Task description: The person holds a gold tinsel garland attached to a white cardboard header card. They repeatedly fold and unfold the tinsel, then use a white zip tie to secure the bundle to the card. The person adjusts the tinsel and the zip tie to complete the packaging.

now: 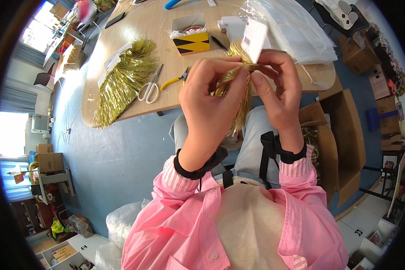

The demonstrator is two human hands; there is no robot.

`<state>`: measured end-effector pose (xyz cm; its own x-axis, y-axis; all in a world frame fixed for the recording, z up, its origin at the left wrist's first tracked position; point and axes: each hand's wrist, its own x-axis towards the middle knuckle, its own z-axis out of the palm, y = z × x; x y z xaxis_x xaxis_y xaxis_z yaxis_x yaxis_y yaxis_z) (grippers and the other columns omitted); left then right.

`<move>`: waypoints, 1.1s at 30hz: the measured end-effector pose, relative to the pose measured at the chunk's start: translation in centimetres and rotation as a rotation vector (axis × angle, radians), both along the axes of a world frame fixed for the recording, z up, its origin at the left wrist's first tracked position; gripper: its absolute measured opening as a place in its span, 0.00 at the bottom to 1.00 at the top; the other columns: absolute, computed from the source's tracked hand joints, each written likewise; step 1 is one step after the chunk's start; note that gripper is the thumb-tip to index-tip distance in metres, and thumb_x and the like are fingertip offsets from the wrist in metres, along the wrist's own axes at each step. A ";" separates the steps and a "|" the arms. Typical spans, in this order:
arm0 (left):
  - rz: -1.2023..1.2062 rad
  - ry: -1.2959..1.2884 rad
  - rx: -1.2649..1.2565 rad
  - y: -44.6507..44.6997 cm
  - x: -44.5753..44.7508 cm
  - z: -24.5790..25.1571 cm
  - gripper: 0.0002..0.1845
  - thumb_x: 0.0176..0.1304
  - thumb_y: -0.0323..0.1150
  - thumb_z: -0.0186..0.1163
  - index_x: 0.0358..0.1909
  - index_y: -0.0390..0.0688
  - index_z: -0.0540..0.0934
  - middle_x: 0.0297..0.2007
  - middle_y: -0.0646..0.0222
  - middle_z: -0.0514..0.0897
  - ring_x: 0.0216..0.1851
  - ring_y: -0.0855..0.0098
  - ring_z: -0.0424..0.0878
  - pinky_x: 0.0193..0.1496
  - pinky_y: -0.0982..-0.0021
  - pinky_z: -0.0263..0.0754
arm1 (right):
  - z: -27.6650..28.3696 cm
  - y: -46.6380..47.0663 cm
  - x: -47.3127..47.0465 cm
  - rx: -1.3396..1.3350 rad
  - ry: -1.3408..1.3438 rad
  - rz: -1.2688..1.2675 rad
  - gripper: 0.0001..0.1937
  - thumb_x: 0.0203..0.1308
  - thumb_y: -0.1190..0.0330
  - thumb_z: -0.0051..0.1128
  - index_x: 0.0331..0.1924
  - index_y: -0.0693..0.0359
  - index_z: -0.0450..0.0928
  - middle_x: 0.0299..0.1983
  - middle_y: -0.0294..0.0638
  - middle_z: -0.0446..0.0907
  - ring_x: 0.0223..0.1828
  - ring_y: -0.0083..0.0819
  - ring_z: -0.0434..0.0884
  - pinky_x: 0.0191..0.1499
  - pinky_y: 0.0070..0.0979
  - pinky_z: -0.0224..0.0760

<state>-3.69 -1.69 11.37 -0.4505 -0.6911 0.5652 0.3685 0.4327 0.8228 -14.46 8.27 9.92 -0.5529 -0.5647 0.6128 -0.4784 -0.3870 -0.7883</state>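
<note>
Both my hands are raised together over the table's near edge. Between the fingertips of my left hand [212,91] is the bound top of a gold tinsel bundle [242,114], whose strands hang toward my lap. My right hand [278,87] pinches the same top from the other side, beside a white card tag [254,38] that stands up from it and bears writing. What the fingertips hold exactly is partly hidden. Left of my hands, more gold tinsel [126,82] with white tags lies on the wooden table [135,109].
Scissors [151,88] and yellow-handled pliers [175,81] lie near the table edge. Behind them stands a yellow-black box [192,44] of small white pieces, with a black pen [219,44] beside it. Clear plastic bags [297,33] cover the right corner. An open cardboard box [347,141] stands by my right leg.
</note>
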 end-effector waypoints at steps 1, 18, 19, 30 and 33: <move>0.069 -0.030 -0.171 0.0 0.0 0.1 0.08 0.58 0.22 0.71 0.37 0.37 0.81 0.37 0.65 0.88 0.32 0.75 0.85 0.38 0.76 0.80 | -0.3 0.1 -0.1 -0.050 -0.029 0.007 0.14 0.65 0.76 0.63 0.51 0.66 0.72 0.52 0.42 0.79 0.53 0.29 0.82 0.61 0.31 0.75; -0.159 -0.511 -0.057 1.6 -5.5 -7.1 0.09 0.63 0.30 0.67 0.38 0.33 0.82 0.30 0.62 0.87 0.32 0.74 0.86 0.37 0.73 0.79 | -13.4 2.5 -2.3 0.054 -0.025 -0.401 0.16 0.65 0.81 0.60 0.55 0.66 0.72 0.48 0.47 0.82 0.48 0.32 0.86 0.52 0.28 0.79; -0.172 -0.510 -0.055 1.6 -5.6 -7.0 0.09 0.64 0.29 0.67 0.39 0.33 0.82 0.31 0.64 0.88 0.33 0.79 0.86 0.38 0.75 0.79 | -13.4 2.7 -2.3 0.070 -0.038 -0.402 0.14 0.65 0.81 0.60 0.54 0.66 0.75 0.48 0.46 0.82 0.48 0.31 0.86 0.52 0.27 0.79; -0.187 -0.574 0.061 1.0 -6.6 -7.3 0.09 0.63 0.31 0.66 0.39 0.34 0.81 0.27 0.66 0.85 0.28 0.80 0.81 0.35 0.75 0.76 | -14.7 3.4 -2.5 0.054 -0.178 -0.406 0.10 0.65 0.76 0.64 0.49 0.67 0.78 0.43 0.44 0.84 0.45 0.28 0.87 0.49 0.24 0.79; -0.240 -0.544 0.147 -0.5 -7.1 -7.1 0.09 0.64 0.30 0.66 0.39 0.33 0.80 0.27 0.69 0.84 0.28 0.82 0.79 0.34 0.77 0.74 | -15.0 3.6 -2.4 0.069 -0.215 -0.403 0.09 0.67 0.75 0.63 0.47 0.68 0.78 0.43 0.44 0.84 0.44 0.28 0.87 0.48 0.24 0.79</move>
<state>-10.77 -2.16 4.26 -0.8002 -0.5882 0.1171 -0.0478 0.2571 0.9652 -16.84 11.84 -5.03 -0.8472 -0.3143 0.4283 -0.4024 -0.1468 -0.9036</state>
